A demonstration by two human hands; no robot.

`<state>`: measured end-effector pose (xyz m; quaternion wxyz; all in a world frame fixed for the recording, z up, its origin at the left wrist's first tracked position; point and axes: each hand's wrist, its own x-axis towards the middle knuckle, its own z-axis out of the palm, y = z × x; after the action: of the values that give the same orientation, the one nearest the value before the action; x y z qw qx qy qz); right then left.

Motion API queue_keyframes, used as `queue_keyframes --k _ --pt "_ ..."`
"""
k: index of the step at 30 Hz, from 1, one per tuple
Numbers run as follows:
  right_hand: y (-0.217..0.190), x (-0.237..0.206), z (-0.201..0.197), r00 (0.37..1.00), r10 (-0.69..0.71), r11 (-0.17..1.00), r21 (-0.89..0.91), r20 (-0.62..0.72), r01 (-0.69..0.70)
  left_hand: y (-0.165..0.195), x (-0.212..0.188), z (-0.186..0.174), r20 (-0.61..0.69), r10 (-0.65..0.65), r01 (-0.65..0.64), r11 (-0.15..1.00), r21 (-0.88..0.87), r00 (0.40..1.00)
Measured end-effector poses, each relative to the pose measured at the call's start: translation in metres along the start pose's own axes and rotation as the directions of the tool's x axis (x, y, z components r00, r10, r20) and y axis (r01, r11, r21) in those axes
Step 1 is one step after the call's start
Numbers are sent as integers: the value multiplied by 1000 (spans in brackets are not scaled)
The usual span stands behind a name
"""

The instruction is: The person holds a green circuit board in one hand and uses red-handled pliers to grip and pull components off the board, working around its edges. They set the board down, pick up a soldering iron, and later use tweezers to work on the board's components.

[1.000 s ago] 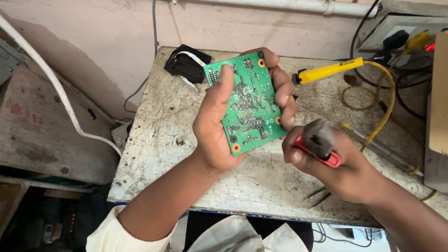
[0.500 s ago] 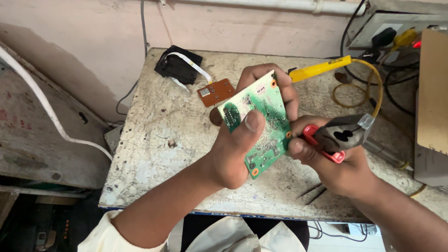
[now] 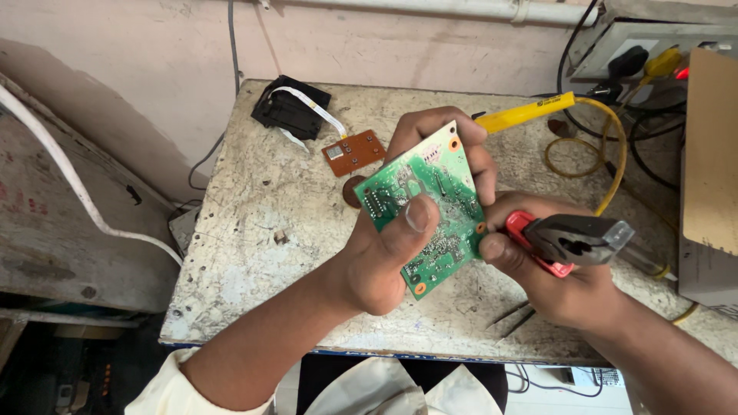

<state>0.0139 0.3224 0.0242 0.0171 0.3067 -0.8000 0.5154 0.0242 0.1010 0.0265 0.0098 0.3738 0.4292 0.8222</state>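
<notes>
Far-left clutter: a white cable [image 3: 69, 180] runs diagonally over a worn grey slab beside the worktable, off its left edge.
Worktable: a scuffed, pale stone-like worktable [image 3: 261, 230] carries everything; its front edge runs just above the person's sleeves.
Back-left corner: a black module [image 3: 288, 107] with a white ribbon lead lies near the rear edge.
Beside it: a small brown board [image 3: 354, 151] lies flat, toward the middle of the top, apart from the black module.
Left hand: the left hand [image 3: 384, 257] holds the green circuit board, thumb pressed on its face and fingers wrapped behind its upper edge.
Green circuit board: the green circuit board [image 3: 430, 207] is held above the middle of the worktable, tilted, solder side with small parts facing the camera; orange-ringed holes mark its corners. The thumb covers part of its lower left.
Right hand: the right hand [image 3: 553, 277] is closed around the red-handled pliers [image 3: 573, 242], thumb tip touching the board's right edge; the dark jaws point right, away from the board.
Front edge: thin metal tweezers [image 3: 511, 319] lie by the right wrist.
Back-right: a yellow-handled soldering iron [image 3: 526, 113] lies near the rear edge, its yellow cord [image 3: 607, 150] looping toward the right edge.
Right edge: a brown cardboard box [image 3: 711, 154] stands there, wires behind it.
</notes>
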Motion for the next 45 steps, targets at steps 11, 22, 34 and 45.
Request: queue_keyframes --k 11,22,34,45 --pt "9 2 -1 924 379 888 264 44 -377 4 2 4 -65 -97 98 995 7 993" --pt "8 -1 -3 945 326 926 197 6 -321 0 7 3 -134 -76 81 996 32 988" --pt "13 -8 -5 999 -41 936 349 8 35 -29 4 -11 -98 -117 89 964 -251 988" --pt "7 -6 -5 998 -68 942 329 -5 65 -34 4 -13 -89 -103 75 959 -273 991"
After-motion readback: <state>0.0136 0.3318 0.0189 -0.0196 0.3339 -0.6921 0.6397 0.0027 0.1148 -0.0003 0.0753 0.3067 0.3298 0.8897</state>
